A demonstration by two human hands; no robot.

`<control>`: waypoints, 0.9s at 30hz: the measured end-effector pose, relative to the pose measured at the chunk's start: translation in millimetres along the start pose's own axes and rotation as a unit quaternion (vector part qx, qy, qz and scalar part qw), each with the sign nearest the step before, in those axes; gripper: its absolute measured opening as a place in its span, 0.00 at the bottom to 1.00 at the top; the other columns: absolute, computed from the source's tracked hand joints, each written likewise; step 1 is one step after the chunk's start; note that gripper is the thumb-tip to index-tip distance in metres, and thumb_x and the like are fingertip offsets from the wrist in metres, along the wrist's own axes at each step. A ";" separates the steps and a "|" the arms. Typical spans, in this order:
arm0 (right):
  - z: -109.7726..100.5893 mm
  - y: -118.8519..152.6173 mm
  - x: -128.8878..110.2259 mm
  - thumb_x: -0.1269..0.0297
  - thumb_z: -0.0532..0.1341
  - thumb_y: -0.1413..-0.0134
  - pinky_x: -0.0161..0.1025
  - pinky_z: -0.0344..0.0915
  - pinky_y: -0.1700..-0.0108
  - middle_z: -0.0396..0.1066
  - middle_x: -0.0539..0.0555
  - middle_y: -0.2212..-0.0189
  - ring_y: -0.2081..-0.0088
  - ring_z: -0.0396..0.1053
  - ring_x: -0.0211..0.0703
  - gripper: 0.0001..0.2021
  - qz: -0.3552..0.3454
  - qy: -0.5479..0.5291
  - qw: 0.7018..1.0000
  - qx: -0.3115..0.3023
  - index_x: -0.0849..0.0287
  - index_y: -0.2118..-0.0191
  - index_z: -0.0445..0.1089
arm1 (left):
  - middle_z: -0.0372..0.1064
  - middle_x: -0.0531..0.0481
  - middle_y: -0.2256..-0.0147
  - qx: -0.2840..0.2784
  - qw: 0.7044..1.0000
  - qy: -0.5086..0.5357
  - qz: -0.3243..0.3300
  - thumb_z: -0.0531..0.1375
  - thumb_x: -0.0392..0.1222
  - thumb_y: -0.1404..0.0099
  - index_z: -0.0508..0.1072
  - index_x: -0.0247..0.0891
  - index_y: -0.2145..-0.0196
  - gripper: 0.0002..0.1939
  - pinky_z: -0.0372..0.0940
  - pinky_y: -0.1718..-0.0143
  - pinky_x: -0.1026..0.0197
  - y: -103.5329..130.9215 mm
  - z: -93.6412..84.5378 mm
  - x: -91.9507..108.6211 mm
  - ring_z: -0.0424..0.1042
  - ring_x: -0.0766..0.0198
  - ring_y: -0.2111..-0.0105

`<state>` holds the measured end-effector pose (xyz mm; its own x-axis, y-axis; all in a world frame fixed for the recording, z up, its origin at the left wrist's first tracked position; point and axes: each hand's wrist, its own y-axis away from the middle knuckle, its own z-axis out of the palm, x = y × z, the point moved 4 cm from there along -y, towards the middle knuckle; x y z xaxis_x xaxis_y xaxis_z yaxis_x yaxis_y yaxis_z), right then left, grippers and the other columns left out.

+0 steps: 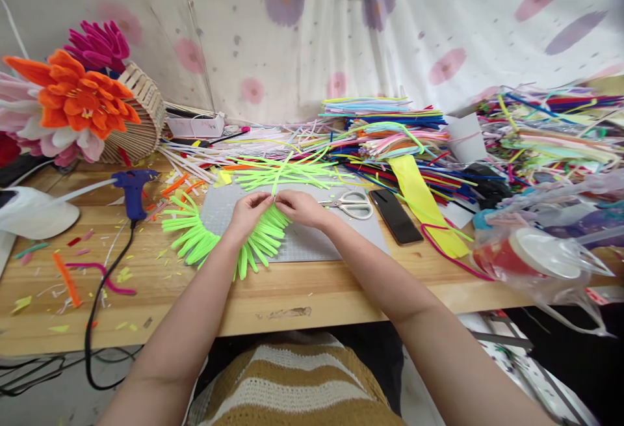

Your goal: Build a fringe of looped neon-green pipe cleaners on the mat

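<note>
Both hands meet over the grey cutting mat [312, 247]. My left hand [250, 213] pinches the upper right end of a curved fringe of neon green pipe cleaner loops [199, 237], which fans out to the left and below. My right hand [298, 209] is closed at the same spot, its fingertips touching a green pipe cleaner that sticks up between the hands. Behind them lies a pile of straight neon green pipe cleaners [287, 172]. White-handled scissors [355, 205] rest on the mat right of my right hand.
A blue glue gun [132, 193] with a black cord stands at left, near orange and pink fuzzy flowers [88, 104]. A phone [396, 216], yellow strip [424, 201] and bagged cup [536, 253] lie at right. Bundles of coloured pipe cleaners [390, 133] line the back.
</note>
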<state>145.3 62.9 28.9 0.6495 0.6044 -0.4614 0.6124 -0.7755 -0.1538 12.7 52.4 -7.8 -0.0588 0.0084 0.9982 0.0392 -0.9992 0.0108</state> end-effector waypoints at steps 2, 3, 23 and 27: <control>-0.8 0.5 -1.7 0.65 0.50 0.46 0.31 0.52 0.69 0.68 0.51 0.71 0.71 0.61 0.35 0.10 0.005 0.006 1.000 0.009 0.60 0.67 0.68 | 0.70 0.52 0.72 0.008 0.999 -0.025 0.022 0.65 0.47 0.56 0.73 0.36 0.72 0.14 0.60 0.65 0.63 -0.5 -0.5 1.2 0.67 0.66 0.71; -0.8 0.4 -2.2 0.65 0.50 0.46 0.31 0.51 0.69 0.68 0.51 0.71 0.71 0.61 0.35 0.10 0.009 0.011 1.000 0.013 0.60 0.67 0.68 | 0.70 0.52 0.73 0.018 0.998 -0.049 0.039 0.64 0.47 0.55 0.72 0.36 0.73 0.13 0.60 0.65 0.64 -0.7 -1.1 2.4 0.66 0.66 0.71; -2.6 9.9 12.4 0.62 0.50 0.43 0.32 0.54 0.65 0.70 0.52 0.66 0.65 0.64 0.36 0.12 -0.003 0.036 0.998 0.051 0.59 0.64 0.69 | 0.65 0.55 0.79 0.011 0.998 -0.043 -0.040 0.65 0.50 0.59 0.70 0.35 0.77 0.16 0.56 0.75 0.66 0.3 -2.6 -5.1 0.62 0.70 0.78; -37.0 37.6 52.9 0.62 0.50 0.44 0.34 0.56 0.64 0.70 0.54 0.63 0.65 0.65 0.38 0.12 0.093 0.075 0.991 0.053 0.58 0.61 0.69 | 0.63 0.56 0.81 0.032 0.997 -0.031 -0.066 0.65 0.51 0.59 0.68 0.35 0.79 0.17 0.55 0.77 0.66 0.3 -6.6 -9.6 0.60 0.70 0.80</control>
<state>219.3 72.5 31.1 0.8111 0.4643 -0.3558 0.4312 -0.8856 -0.1726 6.7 51.7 -17.7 -0.0060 0.1450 0.9894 0.0994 -0.9845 0.1448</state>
